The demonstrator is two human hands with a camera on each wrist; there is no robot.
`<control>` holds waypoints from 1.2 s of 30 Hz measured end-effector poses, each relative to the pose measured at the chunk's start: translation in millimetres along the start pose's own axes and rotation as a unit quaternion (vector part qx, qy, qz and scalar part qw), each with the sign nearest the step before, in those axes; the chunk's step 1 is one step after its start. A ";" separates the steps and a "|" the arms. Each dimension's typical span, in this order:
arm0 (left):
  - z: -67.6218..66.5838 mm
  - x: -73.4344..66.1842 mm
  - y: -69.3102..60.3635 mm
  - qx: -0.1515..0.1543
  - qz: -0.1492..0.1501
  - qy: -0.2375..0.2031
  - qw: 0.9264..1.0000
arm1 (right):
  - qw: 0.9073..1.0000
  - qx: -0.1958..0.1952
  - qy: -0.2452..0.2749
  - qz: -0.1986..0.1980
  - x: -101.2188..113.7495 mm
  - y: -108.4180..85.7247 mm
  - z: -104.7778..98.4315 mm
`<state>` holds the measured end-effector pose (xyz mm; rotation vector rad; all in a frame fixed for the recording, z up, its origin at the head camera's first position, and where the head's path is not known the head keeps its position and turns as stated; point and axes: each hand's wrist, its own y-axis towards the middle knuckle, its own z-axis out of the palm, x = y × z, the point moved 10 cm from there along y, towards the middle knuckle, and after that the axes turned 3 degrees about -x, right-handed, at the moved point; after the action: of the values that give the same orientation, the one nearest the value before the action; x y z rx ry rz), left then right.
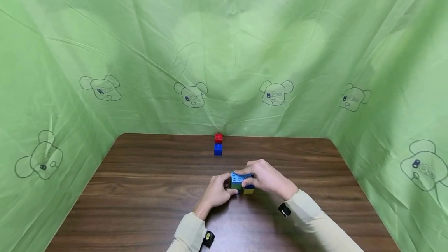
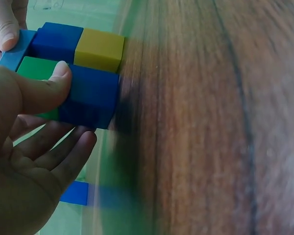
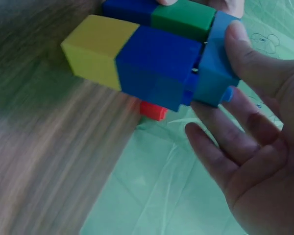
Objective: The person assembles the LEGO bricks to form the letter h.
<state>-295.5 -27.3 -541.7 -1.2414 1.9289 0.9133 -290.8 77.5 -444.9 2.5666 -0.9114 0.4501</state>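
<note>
Two short brick columns stand side by side on the table, bridged by a long light blue brick (image 1: pixel 236 177). One column has a green brick (image 2: pixel 34 67) over a dark blue brick (image 2: pixel 90 95); the other has a dark blue brick (image 3: pixel 159 58) over a yellow brick (image 3: pixel 100 46). My left hand (image 1: pixel 216 191) grips the green-and-blue column, its thumb across the green brick. With thumb and fingers my right hand (image 1: pixel 266 176) pinches the light blue brick. In the right wrist view a narrow gap with studs shows between the light blue brick and the dark blue one.
Farther back on the brown wooden table (image 1: pixel 150 189), a red brick (image 1: pixel 218 138) and a blue brick (image 1: pixel 218 149) sit one behind the other near the rear edge. Green patterned cloth (image 1: pixel 224 57) encloses the table's back and sides.
</note>
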 end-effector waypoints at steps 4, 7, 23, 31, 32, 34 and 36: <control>-3.5 0.5 2.3 0.001 0.011 0.014 1.000 | 1.000 -0.018 -0.001 -0.003 -3.0 0.0 2.4; -5.2 0.5 3.2 0.002 0.016 0.022 1.000 | 1.000 -0.024 -0.003 0.001 -5.6 -2.0 6.2; -0.5 -0.5 2.6 0.008 -0.004 0.028 1.000 | 0.999 -0.022 0.007 0.049 -8.1 -3.4 5.9; -1.0 -6.6 2.4 0.000 -0.002 0.035 0.999 | 0.995 -0.022 0.010 0.101 -7.6 -1.8 2.8; -1.5 -6.9 2.4 -0.001 -0.003 0.037 0.999 | 0.994 -0.022 0.011 0.102 -7.9 -1.5 2.7; -1.7 -6.1 1.8 0.000 -0.006 0.038 0.999 | 0.994 -0.017 0.012 0.103 -9.1 -1.0 4.3; -1.9 -4.9 0.8 0.000 -0.008 0.040 0.999 | 0.994 -0.013 0.015 0.103 -10.1 -0.9 6.4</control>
<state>-294.9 -26.3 -536.5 -1.3100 1.9767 0.8683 -296.6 80.7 -454.9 2.4465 -1.1694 0.5300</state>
